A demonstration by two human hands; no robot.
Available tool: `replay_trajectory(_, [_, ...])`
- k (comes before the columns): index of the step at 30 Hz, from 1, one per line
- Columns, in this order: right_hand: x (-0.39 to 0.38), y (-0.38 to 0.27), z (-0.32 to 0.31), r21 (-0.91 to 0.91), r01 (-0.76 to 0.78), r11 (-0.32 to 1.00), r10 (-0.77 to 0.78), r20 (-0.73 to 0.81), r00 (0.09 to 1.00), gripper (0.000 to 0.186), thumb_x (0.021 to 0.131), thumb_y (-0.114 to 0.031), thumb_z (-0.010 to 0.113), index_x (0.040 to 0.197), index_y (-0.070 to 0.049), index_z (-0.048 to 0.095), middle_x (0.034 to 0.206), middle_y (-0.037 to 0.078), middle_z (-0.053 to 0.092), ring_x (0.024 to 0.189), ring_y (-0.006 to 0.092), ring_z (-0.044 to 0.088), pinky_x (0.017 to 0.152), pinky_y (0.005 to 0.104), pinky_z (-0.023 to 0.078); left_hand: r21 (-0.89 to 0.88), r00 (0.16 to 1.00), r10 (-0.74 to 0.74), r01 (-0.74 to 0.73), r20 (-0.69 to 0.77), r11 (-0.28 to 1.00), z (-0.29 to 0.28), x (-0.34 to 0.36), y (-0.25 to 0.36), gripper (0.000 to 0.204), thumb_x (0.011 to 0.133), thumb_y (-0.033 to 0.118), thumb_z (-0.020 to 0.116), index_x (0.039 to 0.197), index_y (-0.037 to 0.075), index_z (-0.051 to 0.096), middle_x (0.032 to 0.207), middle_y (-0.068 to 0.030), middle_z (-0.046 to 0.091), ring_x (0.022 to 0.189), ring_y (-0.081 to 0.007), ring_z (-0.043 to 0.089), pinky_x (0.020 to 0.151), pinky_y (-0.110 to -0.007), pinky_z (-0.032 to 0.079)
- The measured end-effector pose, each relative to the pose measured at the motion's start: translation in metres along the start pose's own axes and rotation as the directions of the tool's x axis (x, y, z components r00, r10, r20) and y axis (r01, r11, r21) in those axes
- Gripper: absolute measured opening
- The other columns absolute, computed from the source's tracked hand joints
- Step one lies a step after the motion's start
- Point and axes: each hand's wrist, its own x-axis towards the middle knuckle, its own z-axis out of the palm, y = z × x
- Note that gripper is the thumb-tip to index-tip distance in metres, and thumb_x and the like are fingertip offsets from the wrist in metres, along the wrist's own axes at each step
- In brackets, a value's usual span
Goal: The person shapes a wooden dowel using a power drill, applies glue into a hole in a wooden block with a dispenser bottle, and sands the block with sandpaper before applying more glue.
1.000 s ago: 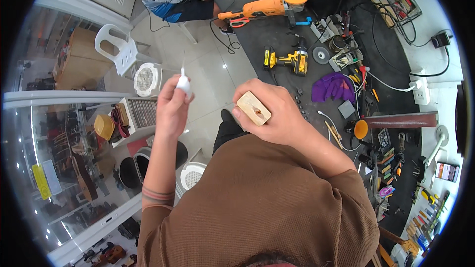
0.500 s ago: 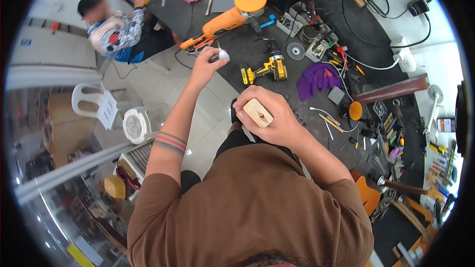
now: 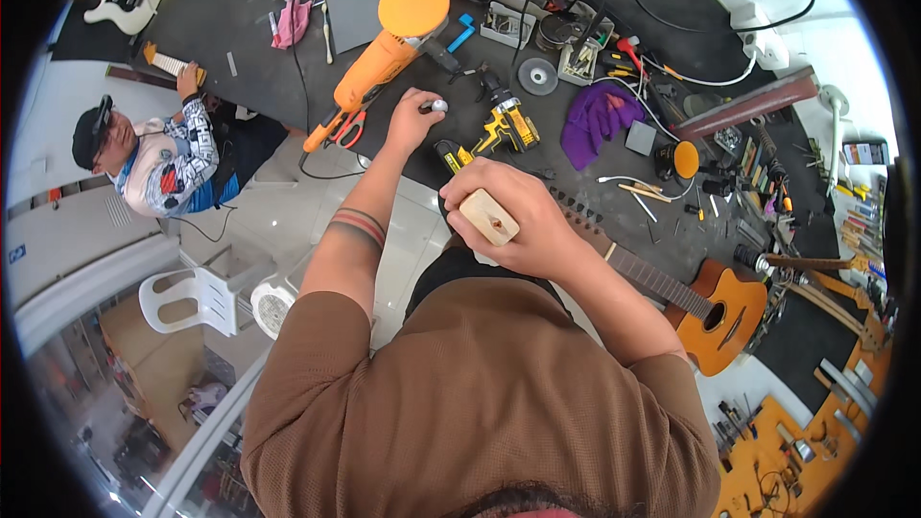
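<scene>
My left hand (image 3: 413, 123) is over the bench edge, between an orange power polisher (image 3: 369, 67) and a yellow-black cordless drill (image 3: 504, 127). Its fingertips pinch a small, whitish, rounded object (image 3: 439, 106); its kind is too small to make out. Close in front of my body, my right hand (image 3: 523, 200) wraps around a pale wooden block (image 3: 486, 218) with a dark hole in its upturned face. The block's lower part is hidden by the hand and cannot be seen. Red-handled scissors (image 3: 347, 129) lie next to the polisher's handle.
An acoustic guitar (image 3: 721, 324) lies to the right, its neck running behind my right forearm. On the dark bench (image 3: 614, 221) are a purple cloth (image 3: 597, 120), a grinding disc (image 3: 537, 77) and cords. Another person (image 3: 158, 149) sits at the far left beside a guitar neck (image 3: 171, 63).
The view has swung, bringing the whole guitar into sight. My left hand has shifted rightward over the bench, away from the polisher, still pinching the whitish object. My right hand keeps the wooden block.
</scene>
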Motion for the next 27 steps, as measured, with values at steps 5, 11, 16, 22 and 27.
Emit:
replay_trajectory(5, [0.008,0.000,0.007,-0.015,0.012,1.000,-0.013,-0.042,0.999,0.026,0.095,-0.011,0.085,0.112,-0.010,0.065,0.105,0.007,0.072,0.092,0.0336,0.072,0.080,0.0437,0.059,0.033,0.998,0.053,-0.053,0.016,0.998,0.000,0.006,-0.008,0.037,0.086,-0.001,0.091,0.121,0.003,0.080,0.121,-0.0099,0.068,0.110,-0.0250,0.076,0.094,-0.035,0.064])
replay_trajectory(11, [0.010,-0.002,0.016,0.001,-0.044,0.999,0.044,-0.067,0.997,0.025,0.097,-0.013,0.085,0.113,-0.010,0.066,0.104,0.007,0.072,0.093,0.0333,0.073,0.081,0.0440,0.058,0.039,0.997,0.052,-0.054,0.053,0.998,-0.005,0.000,-0.006,0.041,0.085,-0.002,0.091,0.124,0.004,0.079,0.124,-0.0099,0.066,0.097,-0.0220,0.074,0.090,-0.034,0.063])
replay_trajectory(16, [0.010,-0.003,0.024,0.028,-0.085,0.996,0.087,-0.070,0.994,0.023,0.099,-0.014,0.083,0.113,-0.011,0.066,0.101,0.007,0.071,0.091,0.0336,0.072,0.081,0.0438,0.058,0.053,0.998,0.058,-0.060,0.038,0.997,-0.010,-0.001,0.004,0.043,0.088,-0.003,0.084,0.130,0.004,0.077,0.128,-0.0102,0.064,0.093,-0.0207,0.072,0.088,-0.035,0.062])
replay_trajectory(22, [0.010,-0.010,0.029,0.068,-0.092,0.993,0.096,-0.054,0.994,0.022,0.099,-0.015,0.083,0.113,-0.011,0.067,0.100,0.008,0.071,0.090,0.0332,0.072,0.081,0.0435,0.057,-0.008,0.991,0.133,-0.133,-0.016,0.991,-0.029,-0.021,0.013,0.047,0.090,-0.006,0.069,0.135,0.003,0.076,0.132,-0.0116,0.064,0.094,-0.0220,0.072,0.088,-0.034,0.060])
replay_trajectory(27, [0.011,-0.020,0.030,0.087,-0.064,0.994,0.065,-0.004,0.998,0.020,0.100,-0.014,0.082,0.113,-0.010,0.068,0.101,0.008,0.071,0.090,0.0321,0.072,0.082,0.0423,0.057,-0.082,0.989,0.086,-0.096,-0.117,0.992,-0.057,-0.058,-0.005,0.038,0.093,-0.005,0.065,0.127,0.001,0.080,0.124,-0.0127,0.069,0.104,-0.0262,0.072,0.095,-0.036,0.058])
